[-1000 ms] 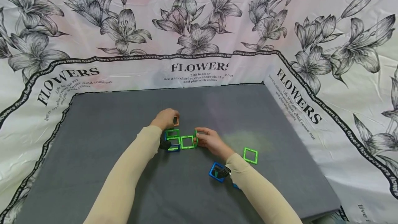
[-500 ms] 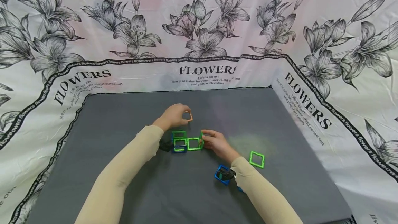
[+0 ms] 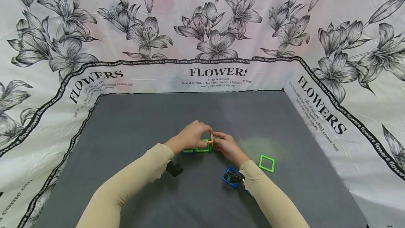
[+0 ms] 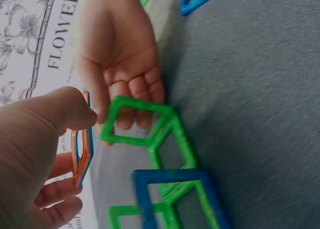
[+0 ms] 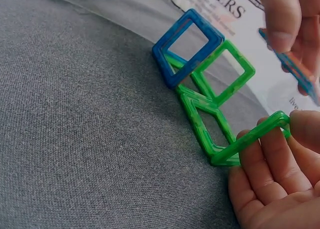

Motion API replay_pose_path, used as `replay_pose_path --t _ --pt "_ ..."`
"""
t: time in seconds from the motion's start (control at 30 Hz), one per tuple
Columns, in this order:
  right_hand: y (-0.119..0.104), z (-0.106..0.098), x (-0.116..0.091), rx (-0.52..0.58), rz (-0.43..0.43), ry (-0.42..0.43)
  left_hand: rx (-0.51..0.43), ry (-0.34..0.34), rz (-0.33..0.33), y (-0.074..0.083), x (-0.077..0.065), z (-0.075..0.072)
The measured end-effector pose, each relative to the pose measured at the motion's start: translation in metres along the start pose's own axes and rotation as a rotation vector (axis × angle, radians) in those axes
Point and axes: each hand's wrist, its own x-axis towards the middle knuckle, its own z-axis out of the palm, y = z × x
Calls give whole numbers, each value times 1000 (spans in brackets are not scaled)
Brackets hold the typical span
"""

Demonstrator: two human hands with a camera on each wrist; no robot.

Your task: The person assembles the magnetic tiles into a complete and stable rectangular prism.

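My left hand [image 3: 192,135] pinches an orange square magnetic tile [image 4: 83,170] with a blue edge between thumb and fingers, holding it upright just above the right end of a small tile structure. That structure has green square frames and a blue frame [image 5: 200,59] standing at its far left end. An upright green tile [image 5: 250,139] forms its right end. My right hand [image 3: 229,147] holds this green tile, thumb at one corner and fingers behind its outer face. In the head view my left hand covers much of the structure.
A loose green tile [image 3: 266,170] lies on the grey table to the right. Beside my right wrist lies a blue tile [image 3: 226,181], partly covered by the wrist camera, with another blue edge [image 3: 248,193] under the sleeve. Printed floral cloth [image 3: 218,76] walls the table.
My left hand has carried the orange tile rightward, from behind the structure's left end over to its right end. My right hand has stayed at the upright green tile. The head view shifted slightly.
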Motion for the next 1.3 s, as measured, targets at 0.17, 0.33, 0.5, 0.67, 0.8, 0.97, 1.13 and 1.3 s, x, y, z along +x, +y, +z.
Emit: replay_pose_path --t 0.17,0.33,0.5,0.67,0.8,0.97,1.13,1.3 --pt "1 0 0 -23 9 21 52 5 3 1 -4 13" --pt "0 0 0 -20 8 11 63 50 -4 -2 -7 18" --pt "-1 0 0 -1 12 -2 68 63 -26 -6 -10 20" --pt "-2 0 -1 3 14 -5 68 58 -19 -7 -10 22" --pt "-6 0 -5 0 17 -16 72 61 -11 -6 -11 22" --pt "-2 -1 -3 -5 14 -7 67 64 -6 -6 -11 23" --pt "-1 0 -2 2 12 3 41 52 -18 -7 -10 23" --pt "0 0 -1 9 9 -1 25 48 -24 -7 -10 23"
